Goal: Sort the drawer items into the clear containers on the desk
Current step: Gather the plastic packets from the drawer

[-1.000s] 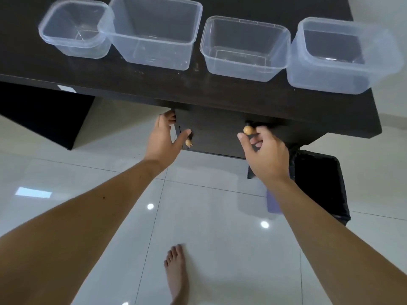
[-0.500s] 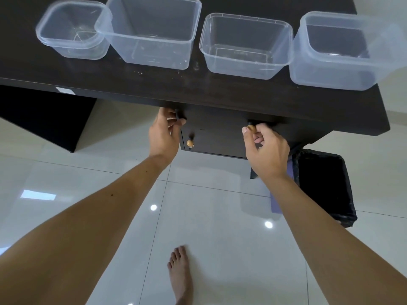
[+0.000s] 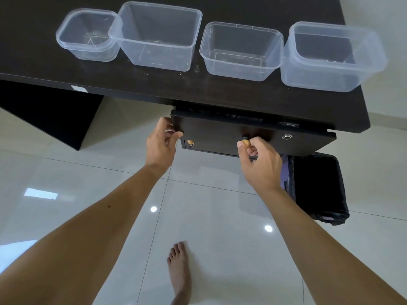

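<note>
Dark counter (image 3: 154, 84) carries four clear containers (image 3: 240, 51) in a row, all bare inside. Drawer (image 3: 220, 133) sticks out just under counter's front edge. Left hand (image 3: 159, 146) fingers clamp drawer's left corner; right hand (image 3: 261, 164) fingers pinch wooden knob (image 3: 245, 143) on drawer front.

Four clear containers (image 3: 241, 50) line the desk (image 3: 154, 84) across the upper frame; below, one drawer (image 3: 220, 135), two knobs (image 3: 190, 142), two hands (image 3: 159, 146), one bin (image 3: 319, 188), one foot (image 3: 179, 269).

Two bare forearms, no sleeves, left hand (image 3: 160, 146), right hand (image 3: 261, 164), bare foot (image 3: 179, 271)
</note>
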`<state>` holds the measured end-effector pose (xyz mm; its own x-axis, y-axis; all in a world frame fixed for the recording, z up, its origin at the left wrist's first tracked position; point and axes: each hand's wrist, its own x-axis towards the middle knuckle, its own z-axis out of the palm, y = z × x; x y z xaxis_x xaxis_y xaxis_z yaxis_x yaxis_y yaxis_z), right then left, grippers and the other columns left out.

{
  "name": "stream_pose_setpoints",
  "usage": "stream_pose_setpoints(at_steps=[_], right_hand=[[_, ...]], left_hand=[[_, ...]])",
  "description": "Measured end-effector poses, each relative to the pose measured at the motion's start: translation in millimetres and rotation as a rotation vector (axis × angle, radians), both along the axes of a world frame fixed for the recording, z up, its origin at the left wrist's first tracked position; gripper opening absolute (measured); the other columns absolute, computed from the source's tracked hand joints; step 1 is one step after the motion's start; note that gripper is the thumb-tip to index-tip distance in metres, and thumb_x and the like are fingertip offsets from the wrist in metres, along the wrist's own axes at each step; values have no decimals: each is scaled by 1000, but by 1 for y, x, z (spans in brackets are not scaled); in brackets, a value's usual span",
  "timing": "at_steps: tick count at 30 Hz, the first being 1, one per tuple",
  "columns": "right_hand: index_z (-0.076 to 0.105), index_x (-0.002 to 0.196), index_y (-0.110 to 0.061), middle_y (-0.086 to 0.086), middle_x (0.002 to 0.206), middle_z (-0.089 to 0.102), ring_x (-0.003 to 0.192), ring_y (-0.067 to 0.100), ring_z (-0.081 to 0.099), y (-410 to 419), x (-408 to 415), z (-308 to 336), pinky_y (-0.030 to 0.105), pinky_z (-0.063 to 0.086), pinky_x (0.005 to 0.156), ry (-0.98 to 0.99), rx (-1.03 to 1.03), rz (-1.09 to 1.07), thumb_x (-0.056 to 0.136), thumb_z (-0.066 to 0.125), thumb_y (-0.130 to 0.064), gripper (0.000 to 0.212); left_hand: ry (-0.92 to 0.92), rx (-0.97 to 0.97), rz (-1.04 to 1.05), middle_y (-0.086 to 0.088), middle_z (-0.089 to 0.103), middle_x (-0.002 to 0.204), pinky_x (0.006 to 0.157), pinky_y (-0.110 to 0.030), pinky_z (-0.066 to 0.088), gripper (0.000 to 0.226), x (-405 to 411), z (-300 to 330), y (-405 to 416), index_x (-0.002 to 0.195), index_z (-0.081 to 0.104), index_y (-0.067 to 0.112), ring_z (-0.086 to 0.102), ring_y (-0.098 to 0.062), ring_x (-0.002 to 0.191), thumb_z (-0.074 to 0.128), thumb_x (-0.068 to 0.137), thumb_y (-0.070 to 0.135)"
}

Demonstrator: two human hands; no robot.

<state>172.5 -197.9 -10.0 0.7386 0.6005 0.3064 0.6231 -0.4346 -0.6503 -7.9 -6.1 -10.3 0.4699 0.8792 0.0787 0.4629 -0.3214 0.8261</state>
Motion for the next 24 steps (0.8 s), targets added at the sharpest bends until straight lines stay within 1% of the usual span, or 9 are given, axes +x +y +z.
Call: stream_pose_setpoints(at_steps=[2,5,9,11,13,17,20,22,24], right_hand=[[52,73,-15,-4,69,59,65,16,53,-3,-4,0,33,46,56,1,-3,-1,100,67,-33,36],[52,72,-15,-4,67,57,62,15,51,-18,-15,-2,29,41,53,-18,-4,23,101,66,-33,36],[55,74,-17,-7,68,56,65,7,47,-53,-44,-5,16,32,57,-17,-9,54,100,66,-32,32],[59,77,-17,-8,71,58,69,5,49,-69,-59,-5,10,31,60,-11,-25,48,99,64,-37,30],[60,78,-18,-9,72,59,71,5,51,-82,-71,-6,8,31,62,-6,-26,54,99,62,-39,30],[61,79,-18,-9,74,62,72,7,56,-103,-89,-4,4,32,65,22,-45,50,99,61,-41,30],[61,79,-17,-9,73,60,71,6,53,-116,-100,-5,2,32,66,29,-40,49,98,63,-39,29],[61,79,-16,-9,73,60,71,6,52,-121,-104,-6,2,33,65,33,-34,50,98,65,-37,28],[60,79,-17,-8,72,59,70,8,52,-124,-106,-6,5,32,64,37,-44,49,97,67,-35,27]], left_hand=[[-2,-4,0,2,70,105,73,-19,53,16,-4,2,-3,112,54,7,72,-21,94,65,104,14],[-6,-11,-20,3,69,104,78,-24,58,16,-19,3,-16,115,55,8,72,-19,93,65,104,12],[-20,-45,-20,4,71,103,80,-23,58,17,-52,-3,-49,119,57,11,71,-13,92,65,104,11],[-20,-66,-18,5,72,103,80,-19,57,18,-67,-5,-65,119,57,12,70,-2,93,64,104,10],[-9,-88,-10,7,72,103,78,-12,54,19,-78,-5,-78,121,57,13,68,6,91,64,104,10],[4,-107,-19,12,70,101,74,-3,50,19,-97,-3,-97,119,56,16,68,12,90,64,103,8],[10,-102,-22,12,70,101,75,-6,50,24,-108,-1,-111,115,53,23,69,6,90,64,103,6],[1,-98,-27,7,71,103,77,-12,51,26,-113,0,-117,114,52,25,71,-4,92,64,103,5],[2,-97,-24,3,72,105,78,-15,51,27,-115,0,-120,114,52,26,72,-15,92,63,103,4]])
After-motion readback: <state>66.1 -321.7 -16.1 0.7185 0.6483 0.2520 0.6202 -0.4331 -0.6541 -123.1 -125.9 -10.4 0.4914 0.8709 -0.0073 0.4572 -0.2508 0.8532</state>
